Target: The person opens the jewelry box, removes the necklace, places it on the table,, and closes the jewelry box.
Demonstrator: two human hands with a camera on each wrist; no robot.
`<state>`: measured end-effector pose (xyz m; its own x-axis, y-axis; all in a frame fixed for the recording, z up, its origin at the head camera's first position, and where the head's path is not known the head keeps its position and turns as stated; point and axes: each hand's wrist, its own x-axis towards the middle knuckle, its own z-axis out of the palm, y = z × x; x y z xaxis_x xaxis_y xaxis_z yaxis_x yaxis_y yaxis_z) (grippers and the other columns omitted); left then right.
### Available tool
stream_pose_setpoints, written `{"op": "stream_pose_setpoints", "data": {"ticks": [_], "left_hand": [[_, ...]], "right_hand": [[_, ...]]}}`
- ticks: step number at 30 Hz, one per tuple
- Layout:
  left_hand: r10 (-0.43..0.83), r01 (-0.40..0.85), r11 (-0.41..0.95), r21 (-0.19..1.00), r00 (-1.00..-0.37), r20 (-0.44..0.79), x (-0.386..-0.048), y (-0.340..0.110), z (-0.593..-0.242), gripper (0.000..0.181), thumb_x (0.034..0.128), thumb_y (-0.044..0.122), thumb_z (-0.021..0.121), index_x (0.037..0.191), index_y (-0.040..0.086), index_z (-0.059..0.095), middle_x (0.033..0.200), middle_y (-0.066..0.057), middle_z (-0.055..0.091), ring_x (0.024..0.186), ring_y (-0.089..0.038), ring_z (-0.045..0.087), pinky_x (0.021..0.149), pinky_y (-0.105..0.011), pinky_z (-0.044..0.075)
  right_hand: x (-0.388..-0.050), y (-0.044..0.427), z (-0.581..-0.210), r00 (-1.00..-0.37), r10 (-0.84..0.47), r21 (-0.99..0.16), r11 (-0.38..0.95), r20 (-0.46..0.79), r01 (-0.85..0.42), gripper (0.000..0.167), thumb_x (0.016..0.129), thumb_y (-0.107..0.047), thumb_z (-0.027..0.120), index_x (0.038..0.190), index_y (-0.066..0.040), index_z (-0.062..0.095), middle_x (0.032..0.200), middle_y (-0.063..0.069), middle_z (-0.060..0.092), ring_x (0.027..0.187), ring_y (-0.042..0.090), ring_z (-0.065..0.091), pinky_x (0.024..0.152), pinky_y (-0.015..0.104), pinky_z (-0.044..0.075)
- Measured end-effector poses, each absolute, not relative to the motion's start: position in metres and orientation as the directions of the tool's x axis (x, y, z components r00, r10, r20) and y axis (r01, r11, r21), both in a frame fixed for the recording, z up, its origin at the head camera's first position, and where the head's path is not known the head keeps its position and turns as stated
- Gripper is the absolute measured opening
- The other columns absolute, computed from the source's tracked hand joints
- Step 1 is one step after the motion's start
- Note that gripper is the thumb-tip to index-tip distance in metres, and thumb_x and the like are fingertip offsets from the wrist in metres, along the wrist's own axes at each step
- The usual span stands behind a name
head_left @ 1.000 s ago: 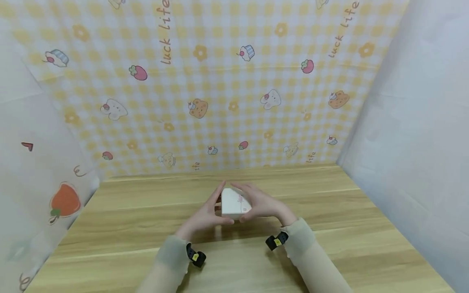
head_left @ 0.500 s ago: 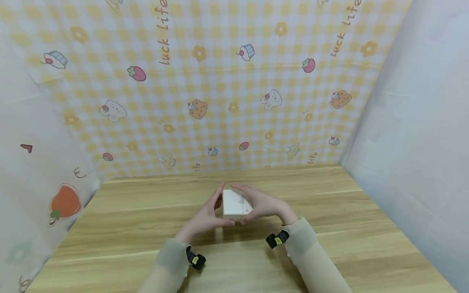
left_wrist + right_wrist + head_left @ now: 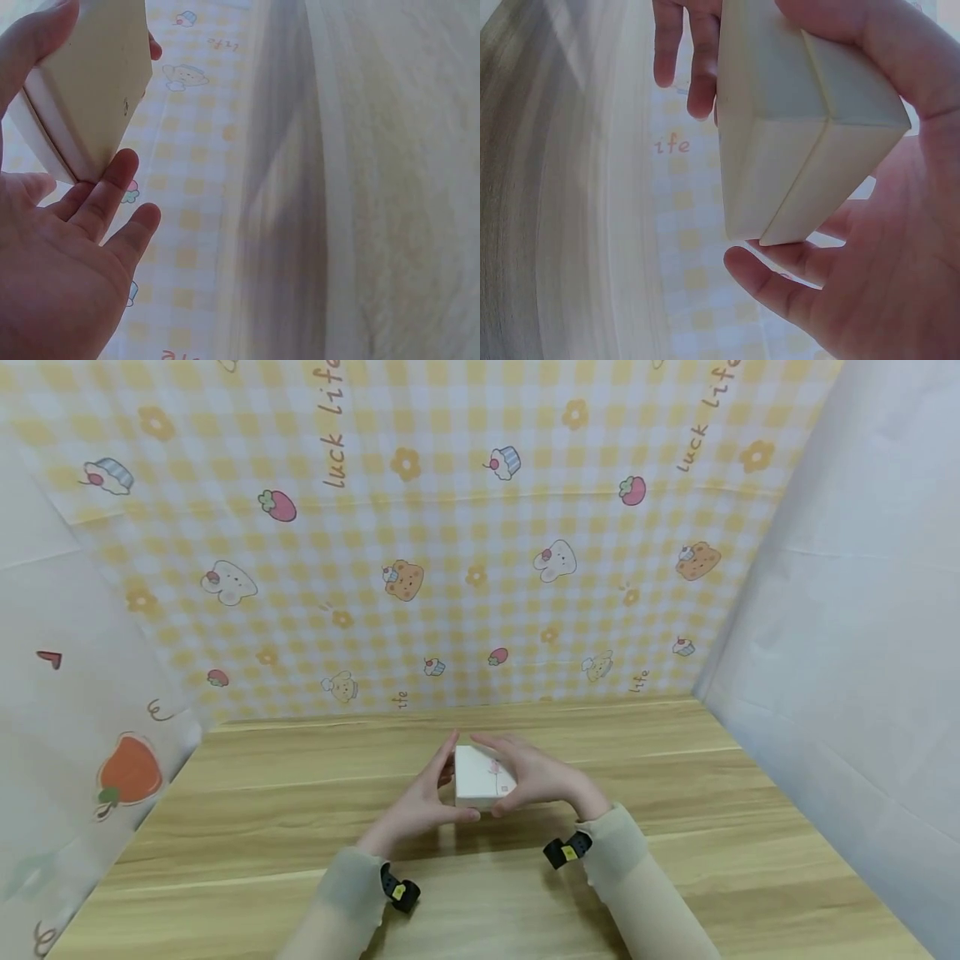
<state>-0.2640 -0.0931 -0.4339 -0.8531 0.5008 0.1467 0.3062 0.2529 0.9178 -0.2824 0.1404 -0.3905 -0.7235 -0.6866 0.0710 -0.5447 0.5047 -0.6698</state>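
Observation:
A small white box point(image 3: 480, 774) with a pink flower print on top is held between both hands in the head view. My left hand point(image 3: 417, 806) grips its left side, thumb at the near edge and fingers at the far side. On the other side my right hand point(image 3: 542, 777) grips it, thumb near and fingers beyond. The right wrist view shows a seam running around the box point(image 3: 787, 150), with the right hand point(image 3: 900, 255) bent around it. In the left wrist view the left hand point(image 3: 67, 247) supports the box point(image 3: 101, 82) by thumb and fingertips.
A wooden table point(image 3: 300, 785) lies under the hands. Behind it hangs a yellow checked cloth point(image 3: 450, 527) with cartoon prints. White sheets point(image 3: 847, 610) stand at both sides. Each wrist wears a black strap device point(image 3: 401, 893).
The head view has shifted slightly. Both hands keep their hold on the box, with hardly any change in its place or tilt.

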Motion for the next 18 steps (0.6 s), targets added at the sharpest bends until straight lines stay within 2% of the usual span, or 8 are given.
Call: {"op": "stream_pose_setpoints", "data": {"ticks": [9,14,18], "left_hand": [[0.507,0.313,0.263,0.913,-0.850,0.146,-0.2636,-0.0929,-0.4334,0.119,0.0742,0.023,0.086,0.157,0.021,0.001,0.153,-0.015,0.029,0.138,-0.032,0.032,0.112,-0.048,0.025],[0.519,0.318,0.249,0.915,-0.842,0.151,-0.2637,-0.0938,-0.4347,0.118,0.0754,0.020,0.085,0.157,0.022,0.000,0.155,-0.015,0.024,0.141,-0.032,0.026,0.114,-0.048,0.021],[0.523,0.317,0.240,0.917,-0.839,0.153,-0.2617,-0.0933,-0.4328,0.118,0.0757,0.013,0.084,0.156,0.018,-0.001,0.156,-0.016,0.023,0.141,-0.034,0.024,0.114,-0.049,0.020]], "right_hand": [[-0.2794,0.1410,-0.3875,-0.729,-0.680,-0.672,0.504,0.079,-0.542,0.104,0.068,-0.020,0.085,0.154,-0.014,0.026,0.151,0.012,0.033,0.112,0.025,0.043,0.089,0.047,0.041],[-0.2787,0.1408,-0.3875,-0.734,-0.675,-0.674,0.509,0.075,-0.536,0.104,0.068,-0.021,0.086,0.154,-0.019,0.027,0.150,0.011,0.034,0.113,0.024,0.042,0.091,0.048,0.040],[-0.2790,0.1402,-0.3891,-0.741,-0.668,-0.670,0.518,0.070,-0.531,0.104,0.068,-0.021,0.086,0.154,-0.021,0.028,0.149,0.010,0.035,0.112,0.023,0.043,0.090,0.047,0.040]]}}
